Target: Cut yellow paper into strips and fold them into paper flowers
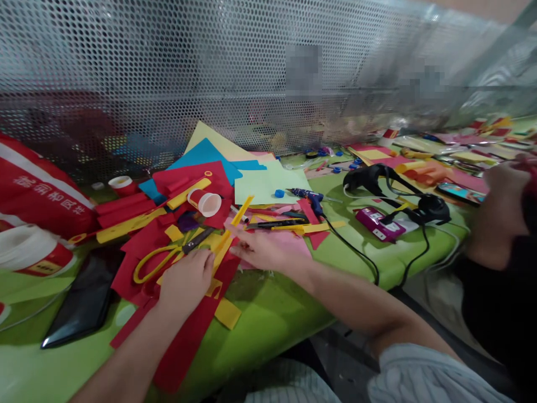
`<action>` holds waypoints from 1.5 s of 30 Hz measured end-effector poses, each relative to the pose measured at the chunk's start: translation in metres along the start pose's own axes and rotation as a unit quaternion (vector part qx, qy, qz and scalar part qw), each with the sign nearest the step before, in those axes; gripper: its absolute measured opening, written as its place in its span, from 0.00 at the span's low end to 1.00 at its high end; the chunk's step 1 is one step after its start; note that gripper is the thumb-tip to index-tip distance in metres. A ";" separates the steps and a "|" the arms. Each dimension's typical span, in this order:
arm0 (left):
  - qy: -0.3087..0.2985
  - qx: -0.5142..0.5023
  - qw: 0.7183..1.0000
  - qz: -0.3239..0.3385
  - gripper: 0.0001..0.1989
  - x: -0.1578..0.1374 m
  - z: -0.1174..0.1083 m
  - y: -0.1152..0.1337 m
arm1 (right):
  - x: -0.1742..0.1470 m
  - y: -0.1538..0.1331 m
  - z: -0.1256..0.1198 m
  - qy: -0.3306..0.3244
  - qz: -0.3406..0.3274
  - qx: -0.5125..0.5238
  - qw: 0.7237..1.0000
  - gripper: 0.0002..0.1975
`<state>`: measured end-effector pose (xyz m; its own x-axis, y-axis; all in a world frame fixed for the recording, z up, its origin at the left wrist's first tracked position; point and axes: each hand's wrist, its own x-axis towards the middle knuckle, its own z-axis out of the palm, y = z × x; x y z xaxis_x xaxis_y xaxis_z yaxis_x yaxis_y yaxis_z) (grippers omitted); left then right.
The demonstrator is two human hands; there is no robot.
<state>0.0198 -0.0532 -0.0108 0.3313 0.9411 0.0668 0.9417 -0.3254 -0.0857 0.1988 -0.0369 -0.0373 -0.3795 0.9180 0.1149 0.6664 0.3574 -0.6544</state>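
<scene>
Yellow paper strip (pixel 243 211) is slanting near frame centre; your left hand (pixel 187 280) is apparently pinching its lower part, your right hand (pixel 260 249) is curling loosely beside it, probably for steadying.

From my remote seat I can read nothing surely. Pale Chinese characters slant across the glossy red bag with white stripes (pixel 46 187), left, toward the green-covered table's (pixel 268 294) far edge. Print on the large white paper cup with a red-and-yellow band (pixel 29 246) and the magenta box with white markings (pixel 384 226) defeats me.
</scene>
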 end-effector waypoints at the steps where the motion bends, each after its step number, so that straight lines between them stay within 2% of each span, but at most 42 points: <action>1: 0.022 0.007 1.000 0.004 0.19 -0.001 0.001 0.001 | -0.001 0.000 0.000 -0.001 -0.015 0.031 0.999 0.30; 6: 0.093 -0.002 0.992 0.082 0.21 -0.007 0.004 0.004 | -0.007 -0.004 0.004 -0.012 -0.073 0.136 0.988 0.28; 8: 0.119 -0.076 0.984 0.104 0.21 -0.007 0.006 0.004 | -0.008 -0.004 0.005 0.010 -0.068 0.151 0.986 0.27; 10: 0.139 -0.202 0.965 0.093 0.20 -0.006 0.008 0.005 | -0.008 -0.003 0.006 0.046 -0.062 0.169 0.983 0.27; 12: 0.126 -0.356 0.925 0.040 0.22 -0.003 0.010 0.007 | -0.007 -0.001 0.006 0.094 -0.074 0.191 0.974 0.26; 15: 0.030 -0.549 0.835 -0.040 0.19 0.002 0.011 0.013 | -0.007 0.001 0.005 0.154 -0.113 0.219 0.957 0.25; 17: -0.020 -0.607 0.792 -0.054 0.14 0.005 0.009 0.016 | -0.007 0.000 0.004 0.174 -0.140 0.214 0.951 0.24; 18: -0.024 -0.618 0.784 -0.058 0.13 0.007 0.006 0.016 | -0.008 0.000 0.003 0.179 -0.156 0.204 0.950 0.23; 19: -0.019 -0.618 0.784 -0.063 0.13 0.008 0.003 0.016 | -0.008 -0.001 0.003 0.183 -0.173 0.191 0.948 0.23; 21: 0.005 -0.591 0.803 -0.075 0.12 0.012 -0.008 0.015 | -0.009 -0.001 0.003 0.191 -0.203 0.164 0.946 0.23; 25: 0.031 -0.449 0.893 -0.030 0.13 0.018 -0.038 0.013 | -0.009 0.002 0.006 0.178 -0.236 0.090 0.951 0.28; 28: 0.097 -0.358 0.928 0.020 0.13 0.022 -0.057 0.018 | -0.008 0.004 0.008 0.197 -0.316 0.019 0.928 0.34; 30: 0.134 -0.326 0.934 0.050 0.13 0.023 -0.063 0.023 | -0.008 0.005 0.009 0.216 -0.341 -0.026 0.915 0.38; 33: 0.166 -0.318 0.931 0.069 0.12 0.023 -0.065 0.027 | -0.009 0.007 0.009 0.226 -0.325 -0.060 0.916 0.43; 36: 0.180 -0.323 0.926 0.072 0.12 0.021 -0.066 0.026 | -0.010 0.008 0.009 0.228 -0.318 -0.058 0.918 0.44; 40: 0.184 -0.319 0.926 0.080 0.12 0.020 -0.066 0.025 | -0.009 0.008 0.008 0.216 -0.320 -0.077 0.919 0.44; 45: 0.154 -0.308 0.934 0.097 0.15 0.021 -0.056 0.021 | -0.009 0.008 0.008 0.222 -0.316 -0.083 0.919 0.42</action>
<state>0.0494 -0.0456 0.0445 0.4116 0.8187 0.4004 0.6855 -0.5676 0.4560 0.2021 -0.0435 -0.0493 -0.4496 0.4841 0.7507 0.5051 0.8310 -0.2333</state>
